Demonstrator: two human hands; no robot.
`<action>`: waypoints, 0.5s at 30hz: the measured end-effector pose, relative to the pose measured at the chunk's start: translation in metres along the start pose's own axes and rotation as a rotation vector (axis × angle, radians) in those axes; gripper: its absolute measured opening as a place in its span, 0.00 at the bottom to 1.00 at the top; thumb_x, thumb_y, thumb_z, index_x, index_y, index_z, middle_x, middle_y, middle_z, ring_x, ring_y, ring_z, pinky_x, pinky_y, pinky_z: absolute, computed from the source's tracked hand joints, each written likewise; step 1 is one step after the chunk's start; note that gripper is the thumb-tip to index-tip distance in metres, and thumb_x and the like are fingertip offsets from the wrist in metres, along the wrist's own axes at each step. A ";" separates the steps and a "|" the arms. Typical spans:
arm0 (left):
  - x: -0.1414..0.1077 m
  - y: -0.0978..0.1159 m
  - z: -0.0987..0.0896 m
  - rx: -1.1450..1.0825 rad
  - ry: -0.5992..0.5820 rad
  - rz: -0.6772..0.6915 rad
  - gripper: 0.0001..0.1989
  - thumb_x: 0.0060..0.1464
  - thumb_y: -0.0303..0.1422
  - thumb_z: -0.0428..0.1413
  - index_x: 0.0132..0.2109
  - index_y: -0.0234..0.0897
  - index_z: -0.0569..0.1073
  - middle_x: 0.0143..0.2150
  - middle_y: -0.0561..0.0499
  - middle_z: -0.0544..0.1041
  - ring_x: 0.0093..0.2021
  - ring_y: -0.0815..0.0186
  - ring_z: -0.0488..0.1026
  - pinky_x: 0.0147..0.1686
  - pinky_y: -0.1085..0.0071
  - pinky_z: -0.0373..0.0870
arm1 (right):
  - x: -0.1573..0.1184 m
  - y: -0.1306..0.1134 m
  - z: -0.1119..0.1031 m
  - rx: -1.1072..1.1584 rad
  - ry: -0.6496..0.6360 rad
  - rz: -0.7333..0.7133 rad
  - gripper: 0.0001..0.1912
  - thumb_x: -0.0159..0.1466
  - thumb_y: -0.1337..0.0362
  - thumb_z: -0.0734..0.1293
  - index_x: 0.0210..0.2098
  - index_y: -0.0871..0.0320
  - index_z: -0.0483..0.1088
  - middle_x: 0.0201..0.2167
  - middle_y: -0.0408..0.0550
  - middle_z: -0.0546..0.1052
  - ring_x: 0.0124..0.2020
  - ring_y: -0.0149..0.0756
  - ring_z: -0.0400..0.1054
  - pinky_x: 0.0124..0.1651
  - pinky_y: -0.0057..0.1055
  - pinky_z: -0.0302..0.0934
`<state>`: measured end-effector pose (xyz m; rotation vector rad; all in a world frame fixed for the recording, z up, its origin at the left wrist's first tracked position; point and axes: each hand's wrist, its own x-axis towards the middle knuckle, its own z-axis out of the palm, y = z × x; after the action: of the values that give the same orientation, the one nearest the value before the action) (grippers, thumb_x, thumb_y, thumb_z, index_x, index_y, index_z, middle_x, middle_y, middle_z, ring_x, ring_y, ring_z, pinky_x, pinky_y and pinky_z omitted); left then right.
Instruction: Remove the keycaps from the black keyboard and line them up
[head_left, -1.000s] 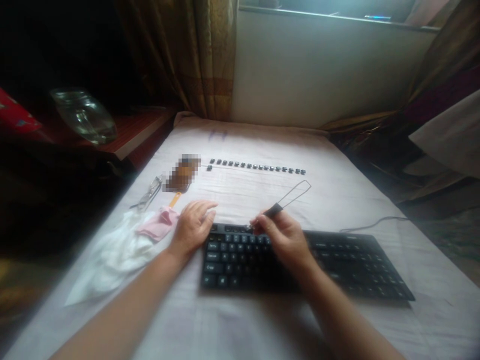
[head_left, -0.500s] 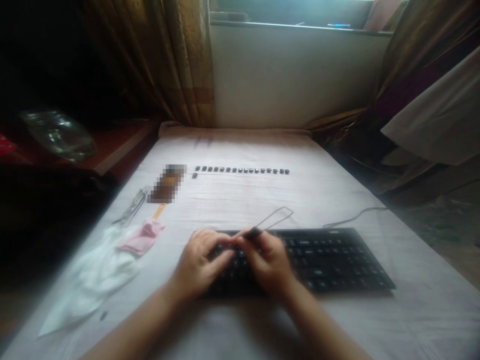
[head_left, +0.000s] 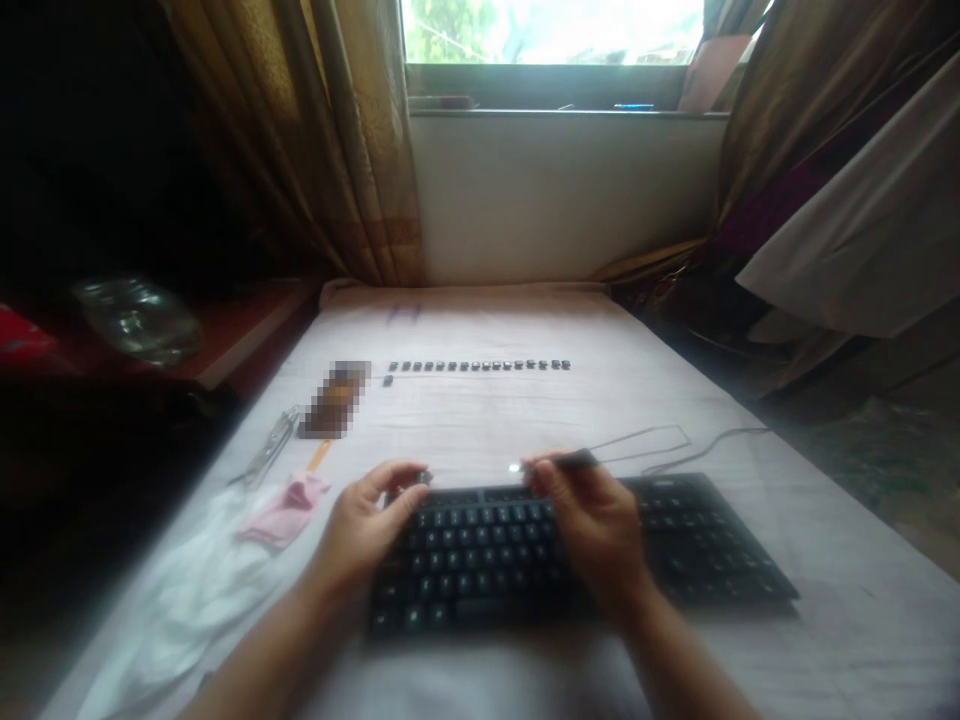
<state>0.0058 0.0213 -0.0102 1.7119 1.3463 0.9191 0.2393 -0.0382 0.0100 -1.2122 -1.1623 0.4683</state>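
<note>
A black keyboard (head_left: 480, 560) lies on the white-covered surface in front of me, its upper rows near my fingers. Above its top left corner my left hand (head_left: 360, 525) pinches a small dark keycap (head_left: 424, 478) between thumb and fingers. My right hand (head_left: 600, 520), over the keyboard's right-middle part, is closed round the black handle of a wire keycap puller (head_left: 577, 458). The wire loop points away to the right, and a small bright spot shows by the fingertips. Farther back, several keycaps (head_left: 486, 366) form a straight row, with a single keycap (head_left: 388, 381) just below its left end.
Left of the keyboard lie a pink cloth (head_left: 285, 512), a white cloth (head_left: 199, 570), an orange strip (head_left: 320, 454) and a thin metal tool (head_left: 271, 445). A blurred-out brown item (head_left: 335, 402) is beyond them. The keyboard's cable (head_left: 705, 447) runs right.
My hands have moved apart, the left one leftward with the keycap, the right one rightward with the puller. The puller's loop has swung toward the right. The camera view has tilted up.
</note>
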 end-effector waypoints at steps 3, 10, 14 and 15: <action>0.030 -0.014 -0.012 0.067 0.012 0.045 0.19 0.52 0.46 0.58 0.46 0.40 0.77 0.45 0.48 0.82 0.46 0.58 0.79 0.47 0.64 0.74 | 0.008 0.004 -0.020 -0.036 0.020 -0.032 0.04 0.61 0.63 0.70 0.33 0.56 0.77 0.28 0.47 0.83 0.24 0.37 0.77 0.29 0.31 0.74; 0.122 -0.023 -0.029 0.468 0.099 0.133 0.10 0.52 0.41 0.59 0.41 0.45 0.78 0.41 0.51 0.82 0.45 0.57 0.77 0.49 0.62 0.71 | 0.011 0.019 -0.045 -0.088 0.116 -0.015 0.06 0.60 0.61 0.71 0.33 0.57 0.77 0.27 0.47 0.82 0.23 0.37 0.77 0.26 0.30 0.74; 0.163 -0.021 -0.027 0.624 0.177 0.172 0.08 0.51 0.37 0.59 0.40 0.46 0.79 0.50 0.50 0.78 0.55 0.54 0.70 0.58 0.57 0.61 | 0.010 0.020 -0.048 -0.136 0.082 -0.029 0.04 0.60 0.63 0.71 0.33 0.57 0.77 0.27 0.46 0.82 0.22 0.37 0.77 0.26 0.28 0.74; 0.170 -0.022 -0.025 0.653 0.185 0.174 0.07 0.51 0.36 0.60 0.39 0.46 0.79 0.52 0.50 0.77 0.56 0.53 0.69 0.58 0.56 0.60 | 0.010 0.019 -0.049 -0.146 0.077 -0.047 0.03 0.60 0.64 0.70 0.33 0.56 0.77 0.27 0.45 0.82 0.22 0.36 0.77 0.26 0.28 0.73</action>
<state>0.0053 0.1944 -0.0043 2.3047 1.7736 0.7925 0.2915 -0.0470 0.0013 -1.3140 -1.1725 0.3029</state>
